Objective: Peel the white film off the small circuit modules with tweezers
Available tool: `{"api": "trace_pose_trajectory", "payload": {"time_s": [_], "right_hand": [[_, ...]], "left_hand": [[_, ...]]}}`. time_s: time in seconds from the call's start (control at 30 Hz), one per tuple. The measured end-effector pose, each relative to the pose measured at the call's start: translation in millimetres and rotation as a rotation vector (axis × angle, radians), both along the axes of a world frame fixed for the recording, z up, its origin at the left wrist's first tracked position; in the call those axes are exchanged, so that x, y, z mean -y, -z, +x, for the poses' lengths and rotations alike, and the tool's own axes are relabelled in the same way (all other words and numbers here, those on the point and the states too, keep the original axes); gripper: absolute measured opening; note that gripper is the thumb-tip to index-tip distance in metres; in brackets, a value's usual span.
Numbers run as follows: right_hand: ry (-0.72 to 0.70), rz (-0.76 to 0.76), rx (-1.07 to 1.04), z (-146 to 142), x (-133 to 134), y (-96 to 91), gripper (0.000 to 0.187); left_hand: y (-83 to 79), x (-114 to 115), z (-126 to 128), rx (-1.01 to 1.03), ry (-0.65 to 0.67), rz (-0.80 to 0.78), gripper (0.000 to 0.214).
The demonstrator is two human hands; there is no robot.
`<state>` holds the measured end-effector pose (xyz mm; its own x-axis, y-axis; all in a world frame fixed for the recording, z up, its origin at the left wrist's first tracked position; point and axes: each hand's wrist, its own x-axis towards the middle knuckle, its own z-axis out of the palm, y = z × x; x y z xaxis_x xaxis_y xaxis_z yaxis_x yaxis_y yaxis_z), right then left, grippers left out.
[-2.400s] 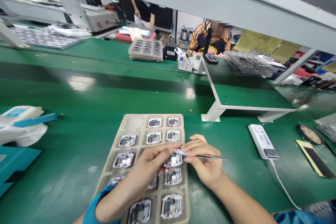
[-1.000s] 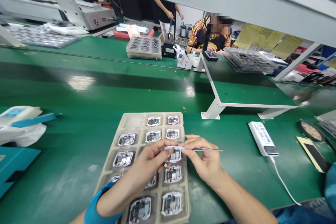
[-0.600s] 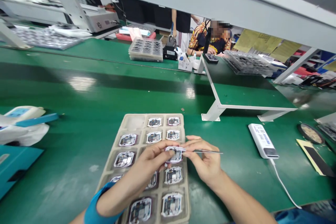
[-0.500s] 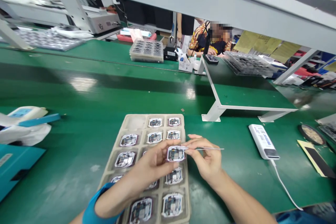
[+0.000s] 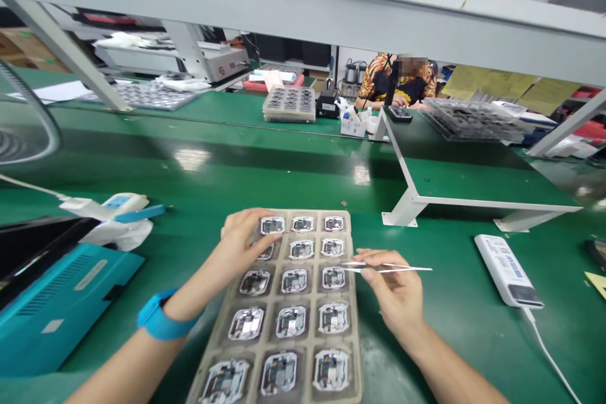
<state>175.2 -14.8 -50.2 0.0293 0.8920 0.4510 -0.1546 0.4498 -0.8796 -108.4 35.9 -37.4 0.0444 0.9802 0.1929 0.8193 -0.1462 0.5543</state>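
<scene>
My left hand (image 5: 246,237), with a blue band on its wrist, has thumb and fingers around a small square electronic module (image 5: 273,225) with rounded corners. That module is at the far left compartment of a beige tray (image 5: 356,341); whether it rests on the tray floor is unclear. Other modules of this kind, with white rims and bare circuitry, sit in the tray's compartments, one partly covered by my left thumb. Beside the tray's right edge, my right hand (image 5: 395,287) grips a pair of thin tweezers (image 5: 407,267), their tips pointing left over the tray.
On the right stand a green-topped riser (image 5: 473,183) and a white cabled device (image 5: 506,268). At left lies a teal case (image 5: 71,309). Stacked clear trays (image 5: 290,104) and a small white box (image 5: 353,125) are further back. A person (image 5: 379,85) sits beyond the bench.
My left hand has carried the module forward and left to the tray's far left compartment. My right hand, holding the tweezers, is now apart from the module. The view has swung left.
</scene>
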Motion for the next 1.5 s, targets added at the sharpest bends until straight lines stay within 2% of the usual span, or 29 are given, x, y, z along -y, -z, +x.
{"api": "trace_pose_trajectory", "payload": {"time_s": [0.13, 0.23, 0.37, 0.5, 0.6, 0.73, 0.83, 1.0, 1.07, 1.17, 1.23, 1.5], "right_hand": [[-0.018, 0.009, 0.003, 0.1, -0.4, 1.9, 0.013], [-0.019, 0.021, 0.005, 0.4, -0.9, 1.0, 0.015], [-0.018, 0.014, 0.012, 1.1, 0.0, -1.2, 0.018], [-0.016, 0.000, 0.028, 1.7, 1.6, -2.3, 0.021], [-0.012, -0.003, 0.044, 1.9, 2.2, -3.4, 0.021], [0.012, 0.015, 0.051, 1.5, 1.8, -5.5, 0.019], [0.033, -0.034, 0.002, 0.5, 1.3, -7.1, 0.013], [0.049, -0.172, -0.195, -1.7, -1.3, -8.9, 0.014], [0.030, -0.209, -0.259, -2.4, -2.6, -8.9, 0.016], [0.018, -0.252, -0.287, -3.2, -3.1, -8.1, 0.015], [0.036, -0.264, -0.247, -3.6, -2.1, -7.5, 0.014], [0.069, -0.223, -0.079, -5.2, 1.2, -2.1, 0.011]], "left_hand": [[21.4, -11.7, -13.8, -0.150, -0.056, 0.004, 0.039], [26.5, -9.5, -15.7, -0.216, -0.077, 0.013, 0.039], [14.6, 4.4, -18.4, -0.284, -0.085, 0.027, 0.031], [-0.1, 22.2, -13.8, -0.473, -0.062, 0.027, 0.030], [-1.8, 25.7, -11.7, -0.513, -0.045, -0.020, 0.031], [0.0, 18.6, -17.5, -0.273, -0.046, -0.025, 0.014], [-8.7, 18.4, -12.4, -0.108, 0.023, -0.046, 0.011], [-33.5, 32.2, 34.3, 0.475, 0.118, -0.318, 0.022], [-38.8, 38.0, 57.7, 0.634, 0.149, -0.459, 0.033], [-40.3, 44.8, 85.3, 0.791, 0.140, -0.630, 0.035], [-39.3, 48.4, 96.8, 0.869, 0.112, -0.680, 0.037], [-34.9, 55.2, 108.9, 1.042, 0.073, -0.712, 0.039]]}}
